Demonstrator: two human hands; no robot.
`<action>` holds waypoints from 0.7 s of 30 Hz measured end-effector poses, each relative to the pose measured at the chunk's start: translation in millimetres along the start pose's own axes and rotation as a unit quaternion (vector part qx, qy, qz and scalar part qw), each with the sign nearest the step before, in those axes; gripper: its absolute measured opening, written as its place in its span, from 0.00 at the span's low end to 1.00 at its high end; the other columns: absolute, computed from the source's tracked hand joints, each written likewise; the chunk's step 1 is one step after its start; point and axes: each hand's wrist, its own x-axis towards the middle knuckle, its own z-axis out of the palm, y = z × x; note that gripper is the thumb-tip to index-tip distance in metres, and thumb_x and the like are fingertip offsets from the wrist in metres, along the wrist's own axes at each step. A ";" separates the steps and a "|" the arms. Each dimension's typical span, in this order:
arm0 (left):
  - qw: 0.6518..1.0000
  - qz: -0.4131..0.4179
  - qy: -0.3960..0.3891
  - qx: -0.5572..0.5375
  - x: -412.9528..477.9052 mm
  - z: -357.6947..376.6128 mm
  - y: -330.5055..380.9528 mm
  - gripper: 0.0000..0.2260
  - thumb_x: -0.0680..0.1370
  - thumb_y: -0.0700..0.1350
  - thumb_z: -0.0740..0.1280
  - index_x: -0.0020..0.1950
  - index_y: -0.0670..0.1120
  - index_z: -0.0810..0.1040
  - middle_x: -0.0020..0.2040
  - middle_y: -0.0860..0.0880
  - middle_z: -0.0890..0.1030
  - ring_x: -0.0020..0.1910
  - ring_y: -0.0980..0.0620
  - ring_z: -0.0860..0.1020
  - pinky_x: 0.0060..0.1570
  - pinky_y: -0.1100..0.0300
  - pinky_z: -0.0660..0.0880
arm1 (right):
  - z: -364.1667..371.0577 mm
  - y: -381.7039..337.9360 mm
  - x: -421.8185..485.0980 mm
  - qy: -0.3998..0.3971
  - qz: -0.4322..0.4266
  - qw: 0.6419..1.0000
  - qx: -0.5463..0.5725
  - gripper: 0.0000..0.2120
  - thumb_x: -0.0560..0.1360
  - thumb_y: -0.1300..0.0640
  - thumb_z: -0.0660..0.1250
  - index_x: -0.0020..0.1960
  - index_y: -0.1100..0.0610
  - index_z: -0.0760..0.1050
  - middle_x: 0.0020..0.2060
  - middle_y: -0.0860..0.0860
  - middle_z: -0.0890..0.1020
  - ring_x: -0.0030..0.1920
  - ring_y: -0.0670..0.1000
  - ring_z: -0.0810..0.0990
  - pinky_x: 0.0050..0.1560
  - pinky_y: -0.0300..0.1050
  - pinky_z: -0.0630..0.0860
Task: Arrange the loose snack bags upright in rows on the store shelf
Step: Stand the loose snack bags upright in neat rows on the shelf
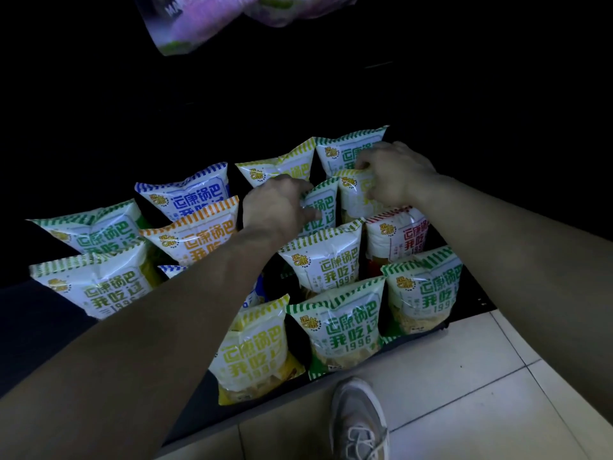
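Observation:
Several white snack bags with striped tops stand upright in rows on a low dark shelf (199, 410). My left hand (275, 207) grips the top edge of a green-striped bag (320, 207) in the middle of the rows. My right hand (394, 174) pinches the top of a yellow-striped bag (351, 197) just to its right. Behind them stand another yellow bag (282, 167) and a green bag (345, 149). An orange bag (195, 237) and a blue bag (195, 190) stand to the left. A red bag (398, 237) stands to the right.
Purple bags (199, 18) hang from a shelf above, in the dark. The shelf's front lip meets a pale tiled floor (497, 376). My grey shoe (360, 423) rests on the tiles close to the shelf edge. The back of the shelf is too dark to make out.

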 end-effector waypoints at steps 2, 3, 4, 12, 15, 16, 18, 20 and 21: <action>1.000 -0.003 -0.021 -0.009 0.3 -1.8 -1.6 0.29 0.70 0.65 0.72 0.68 0.56 0.74 0.61 0.49 0.80 0.57 0.45 0.78 0.48 0.53 0.77 | -0.8 0.3 1.7 0.000 0.005 1.000 0.026 0.27 0.72 0.54 0.72 0.70 0.47 0.71 0.68 0.52 0.71 0.66 0.56 0.68 0.59 0.49 0.70; 0.999 0.001 -0.032 -0.008 1.3 -3.0 -2.4 0.30 0.69 0.65 0.72 0.68 0.56 0.73 0.62 0.49 0.79 0.58 0.45 0.77 0.50 0.52 0.77 | -1.7 0.2 2.9 0.010 0.008 0.999 0.047 0.27 0.72 0.52 0.72 0.70 0.48 0.71 0.68 0.53 0.71 0.67 0.56 0.68 0.59 0.48 0.70; 0.999 0.005 -0.038 -0.002 2.7 -5.2 -3.3 0.31 0.69 0.66 0.71 0.69 0.56 0.73 0.63 0.49 0.79 0.59 0.45 0.77 0.50 0.51 0.77 | -2.5 -0.7 4.7 0.025 0.010 0.997 0.070 0.27 0.73 0.51 0.71 0.70 0.49 0.71 0.68 0.53 0.71 0.67 0.57 0.69 0.59 0.48 0.70; 0.996 -0.017 0.054 0.066 26.3 -28.0 -33.8 0.26 0.75 0.64 0.66 0.69 0.53 0.73 0.64 0.45 0.76 0.61 0.41 0.74 0.51 0.50 0.73 | -3.3 -10.2 21.8 0.027 -0.002 0.993 0.114 0.28 0.79 0.51 0.63 0.77 0.50 0.62 0.75 0.53 0.65 0.73 0.57 0.64 0.68 0.49 0.67; 0.995 0.006 0.034 0.099 27.7 -21.3 -31.4 0.24 0.77 0.63 0.62 0.69 0.53 0.73 0.64 0.46 0.77 0.62 0.42 0.74 0.53 0.50 0.71 | 4.1 -12.4 21.0 0.031 0.010 0.994 0.104 0.26 0.81 0.48 0.61 0.77 0.52 0.62 0.76 0.53 0.62 0.74 0.57 0.64 0.69 0.49 0.66; 0.995 0.014 0.029 0.093 28.6 -19.6 -28.7 0.25 0.77 0.63 0.62 0.70 0.53 0.72 0.65 0.46 0.77 0.62 0.42 0.73 0.54 0.50 0.71 | 4.9 -13.1 20.2 0.035 0.013 0.994 0.104 0.26 0.82 0.46 0.60 0.77 0.52 0.63 0.76 0.53 0.63 0.73 0.58 0.64 0.68 0.50 0.67; 0.997 0.027 0.001 0.074 32.1 -18.2 -24.7 0.26 0.78 0.62 0.62 0.74 0.55 0.68 0.68 0.46 0.74 0.64 0.42 0.72 0.56 0.50 0.71 | 3.8 -16.1 18.1 0.050 0.018 0.993 0.104 0.25 0.82 0.45 0.60 0.76 0.52 0.65 0.75 0.54 0.65 0.72 0.59 0.66 0.66 0.51 0.69; 0.999 0.021 -0.031 0.039 34.3 -21.5 -24.3 0.27 0.78 0.61 0.63 0.75 0.55 0.66 0.71 0.47 0.72 0.66 0.43 0.71 0.58 0.51 0.71 | 0.9 -22.6 14.8 0.075 0.011 0.991 0.109 0.25 0.81 0.46 0.60 0.75 0.53 0.66 0.73 0.55 0.68 0.70 0.60 0.67 0.64 0.53 0.70; 0.999 0.014 -0.036 0.018 33.6 -25.3 -26.0 0.28 0.77 0.61 0.64 0.75 0.54 0.66 0.71 0.47 0.72 0.67 0.43 0.71 0.58 0.51 0.72 | -0.4 -27.4 12.6 0.087 0.001 0.990 0.110 0.24 0.81 0.46 0.61 0.74 0.54 0.67 0.71 0.56 0.69 0.70 0.60 0.67 0.64 0.53 0.70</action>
